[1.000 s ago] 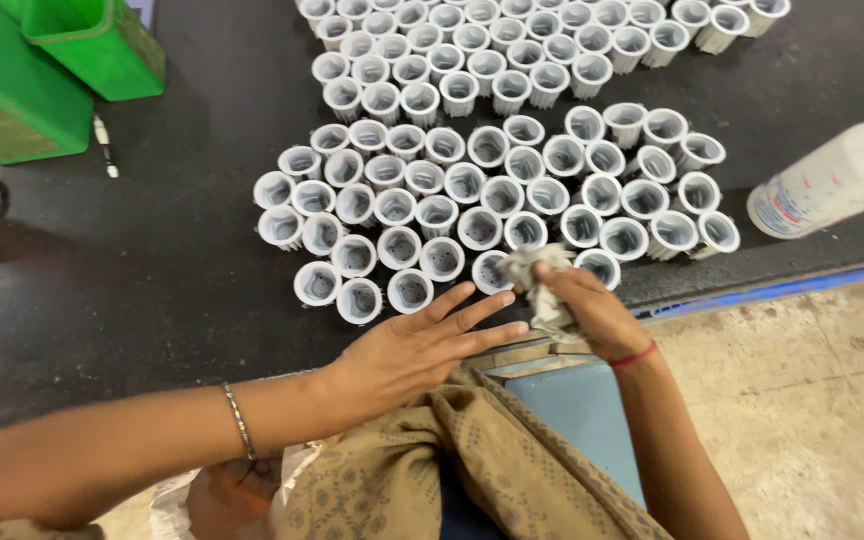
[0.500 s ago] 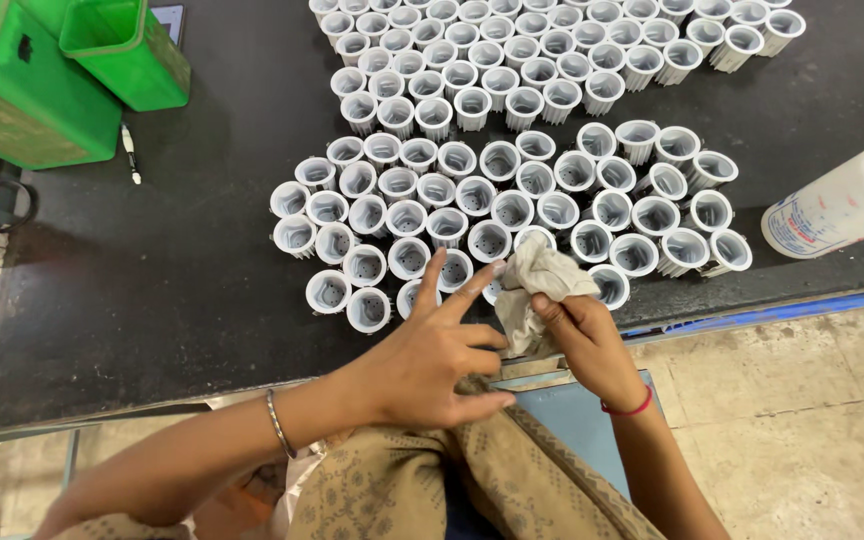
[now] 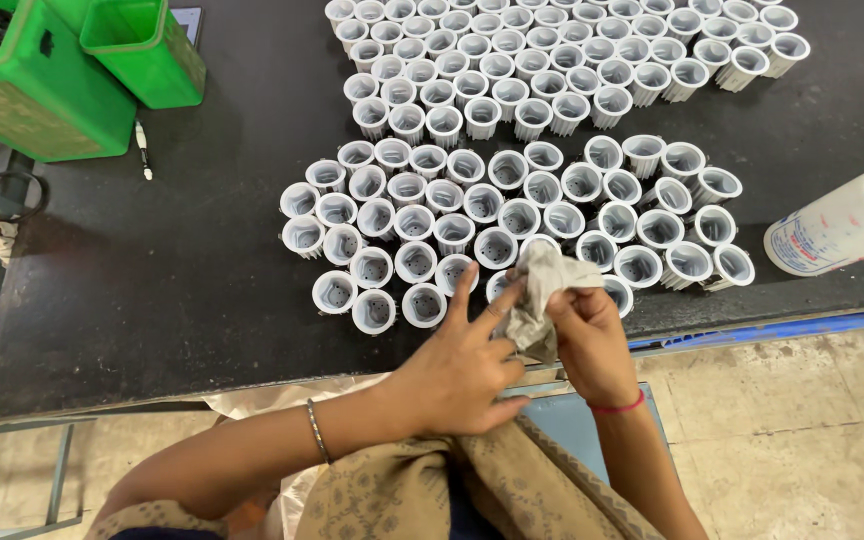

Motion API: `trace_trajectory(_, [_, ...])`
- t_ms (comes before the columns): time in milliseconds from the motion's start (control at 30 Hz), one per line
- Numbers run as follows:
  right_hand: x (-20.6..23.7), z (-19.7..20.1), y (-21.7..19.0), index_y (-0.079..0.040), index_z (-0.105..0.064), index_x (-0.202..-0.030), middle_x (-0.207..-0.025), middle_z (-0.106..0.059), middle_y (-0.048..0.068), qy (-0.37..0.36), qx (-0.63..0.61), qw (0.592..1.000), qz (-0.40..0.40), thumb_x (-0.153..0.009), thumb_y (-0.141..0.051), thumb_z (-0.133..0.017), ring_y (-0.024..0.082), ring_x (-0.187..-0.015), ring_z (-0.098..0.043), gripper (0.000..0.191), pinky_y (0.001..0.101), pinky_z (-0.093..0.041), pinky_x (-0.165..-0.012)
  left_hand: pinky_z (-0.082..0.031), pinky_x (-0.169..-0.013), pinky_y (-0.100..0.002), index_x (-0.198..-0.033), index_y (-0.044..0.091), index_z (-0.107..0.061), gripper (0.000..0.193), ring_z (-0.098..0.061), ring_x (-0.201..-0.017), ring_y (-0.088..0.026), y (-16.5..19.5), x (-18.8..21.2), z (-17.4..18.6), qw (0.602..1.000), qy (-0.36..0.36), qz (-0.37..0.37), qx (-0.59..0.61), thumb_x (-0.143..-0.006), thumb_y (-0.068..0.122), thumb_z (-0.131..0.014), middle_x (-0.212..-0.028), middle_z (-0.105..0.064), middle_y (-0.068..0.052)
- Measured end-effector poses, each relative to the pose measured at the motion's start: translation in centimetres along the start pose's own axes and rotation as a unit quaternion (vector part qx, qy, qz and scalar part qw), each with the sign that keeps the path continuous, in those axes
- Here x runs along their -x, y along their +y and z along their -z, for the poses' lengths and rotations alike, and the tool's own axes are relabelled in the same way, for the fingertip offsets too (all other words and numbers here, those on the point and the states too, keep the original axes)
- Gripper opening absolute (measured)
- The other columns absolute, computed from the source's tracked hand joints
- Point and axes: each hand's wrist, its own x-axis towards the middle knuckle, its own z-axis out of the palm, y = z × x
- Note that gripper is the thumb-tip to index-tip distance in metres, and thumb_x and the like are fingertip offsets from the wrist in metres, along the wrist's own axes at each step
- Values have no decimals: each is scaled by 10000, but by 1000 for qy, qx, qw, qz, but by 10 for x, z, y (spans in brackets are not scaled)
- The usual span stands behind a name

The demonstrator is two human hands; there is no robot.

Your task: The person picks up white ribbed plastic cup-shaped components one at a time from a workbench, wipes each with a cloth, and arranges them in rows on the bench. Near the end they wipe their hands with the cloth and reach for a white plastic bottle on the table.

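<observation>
Both hands close on a crumpled grey-white cloth [image 3: 542,295] at the near edge of the black worktable [image 3: 172,290]. The right hand [image 3: 592,345] pinches the rag from the right with fingers curled tight around it, while the left hand [image 3: 457,365] presses its thumb and forefinger against the rag's left side, its other fingers spread loosely. Whether a cup is wrapped inside the cloth cannot be told; the fabric hides whatever sits in it.

The cloth is held just above the nearest row of a cluster of white ribbed plastic cups [image 3: 512,215], open mouths up, packed touching one another. A second, denser cluster of the same cups [image 3: 552,60] lies farther back, apart from the first by a strip of bare table. To the right, a white plastic bottle [image 3: 847,225] lies on its side near the table edge, well apart from the hands. At the far left stand two green plastic bins [image 3: 62,70], with a small pen-like tool [image 3: 142,150] beside them.

By the look of it, the step in hand is wiping or cleaning with the rag, carried out right over the front row of cups. A next move would call for a firm hold on the cloth with one hand so the other is free to take a cup without knocking its close-packed neighbours.
</observation>
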Motion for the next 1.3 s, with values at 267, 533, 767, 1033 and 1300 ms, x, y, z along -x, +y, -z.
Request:
trace_trajectory(267, [-4, -7, 10, 18, -625, -1343, -1126, -749, 124, 8, 175, 983, 51, -984, 23, -636, 133, -944, -677, 360, 266, -536, -783, -68, -1178, -799, -825, 20, -751, 274, -411, -1437, -467, 7, 0, -28, 998, -25, 42, -42, -803, 292, -730, -826, -688, -172])
trace_trajectory(533, [-8, -17, 36, 40, -655, -1270, -1040, -748, 122, 80, 90, 988, 101, -1051, -99, -599, 141, -863, -703, 266, 295, -587, -753, -105, -1194, -781, -1075, -28, -762, 324, -364, -1493, -407, 5, -1, -55, 985, -27, 65, -159, -834, 140, -628, -889, -689, -155])
trace_trajectory(767, [-16, -16, 24, 34, -647, -1210, -1130, -748, 126, 21, -58, 998, -5, -1016, -108, -581, 184, -974, -723, 249, 339, -601, -848, -109, -1171, -791, -934, -8, -758, 242, -374, -1484, -374, 0, -4, -42, 990, 54, 78, -108, -789, 151, -647, -1162, -726, -161])
trace_trajectory(1033, [-11, -29, 30, 41, -690, -1164, -998, -750, 112, 76, 88, 988, 106, -1026, -90, -638, 150, -848, -697, 197, 289, -572, -747, -143, -1157, -796, -923, -33, -754, 219, -414, -1442, -404, 10, -10, -44, 987, 87, 97, -97, -809, 135, -673, -1065, -703, -175])
trace_trajectory(1300, [-23, -20, 25, 26, -669, -1176, -931, -755, 140, 64, -104, 992, 12, -1032, -147, -587, 202, -804, -725, 240, 335, -600, -737, -143, -1202, -757, -1028, -67, -754, 311, -374, -1524, -298, 14, -11, -40, 979, 132, 92, -128, -813, 143, -674, -1307, -713, -163])
